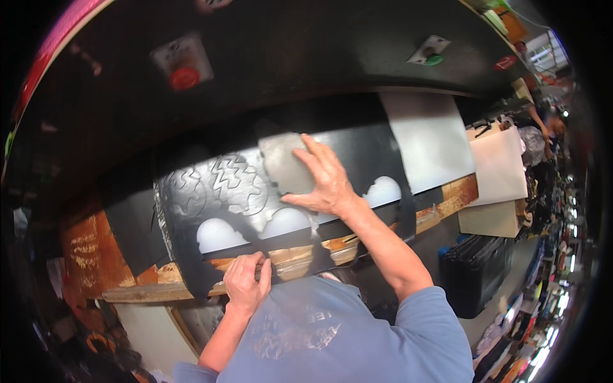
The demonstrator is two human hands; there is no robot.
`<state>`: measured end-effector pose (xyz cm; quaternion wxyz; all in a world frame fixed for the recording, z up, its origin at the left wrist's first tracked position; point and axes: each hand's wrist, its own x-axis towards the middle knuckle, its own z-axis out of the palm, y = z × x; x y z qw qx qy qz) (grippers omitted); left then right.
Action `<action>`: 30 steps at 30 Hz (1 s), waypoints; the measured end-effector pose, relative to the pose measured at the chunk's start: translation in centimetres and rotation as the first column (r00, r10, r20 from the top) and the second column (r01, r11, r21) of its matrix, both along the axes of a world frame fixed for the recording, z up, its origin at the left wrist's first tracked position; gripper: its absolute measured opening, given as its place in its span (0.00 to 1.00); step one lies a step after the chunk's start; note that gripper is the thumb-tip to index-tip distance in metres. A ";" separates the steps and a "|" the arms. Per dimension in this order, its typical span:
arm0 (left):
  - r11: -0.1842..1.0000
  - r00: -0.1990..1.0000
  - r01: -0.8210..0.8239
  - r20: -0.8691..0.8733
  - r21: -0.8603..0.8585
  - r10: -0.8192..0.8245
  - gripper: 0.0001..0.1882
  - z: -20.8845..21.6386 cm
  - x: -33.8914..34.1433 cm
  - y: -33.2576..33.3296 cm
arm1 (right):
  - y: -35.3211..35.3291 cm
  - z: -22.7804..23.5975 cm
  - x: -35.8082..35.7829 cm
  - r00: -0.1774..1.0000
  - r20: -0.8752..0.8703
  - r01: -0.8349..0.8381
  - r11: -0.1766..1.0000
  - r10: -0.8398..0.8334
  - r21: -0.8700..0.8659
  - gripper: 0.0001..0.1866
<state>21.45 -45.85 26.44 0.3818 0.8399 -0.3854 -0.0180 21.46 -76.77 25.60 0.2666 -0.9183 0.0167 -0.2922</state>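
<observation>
1. The right hand (329,184) is touching the grey plate (280,166), fingers wide.
2. This plate is lying over the dark board's (361,156) middle.
3. Nearer, at left, the left hand (242,283) is curling; its hold I cannot tell.

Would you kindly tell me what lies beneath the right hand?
Around the right hand, a flat grey piece and dark sheeting can be seen; whatever lies directly beneath the palm is hidden.

Faded pale lettering (321,316) stands across the blue shirt (389,345), only partly legible, and a red sign (504,62) on the dark machine (306,51) bears pale marks too small to read.
</observation>
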 end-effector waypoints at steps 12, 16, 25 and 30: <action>0.986 0.970 -0.145 0.183 -0.083 0.158 0.02 -2.1 0.2 0.3 | -12.2 9.1 -6.1 0.679 0.490 0.439 0.837 -0.547 0.327 0.11; 0.984 0.965 -0.140 0.207 -0.108 0.160 0.02 -2.5 0.5 0.4 | -14.0 9.9 -9.1 0.778 0.340 0.472 0.848 -0.529 0.239 0.12; 0.988 0.939 -0.049 0.329 -0.146 0.096 0.14 -0.4 -2.8 -3.3 | -3.3 -2.2 -15.5 0.932 0.128 0.341 0.940 -0.340 0.017 0.11; 0.985 0.886 -0.172 0.440 0.023 0.145 0.07 -1.4 -3.5 -5.5 | -3.8 -1.6 -15.3 0.960 0.091 0.272 0.960 -0.266 -0.061 0.11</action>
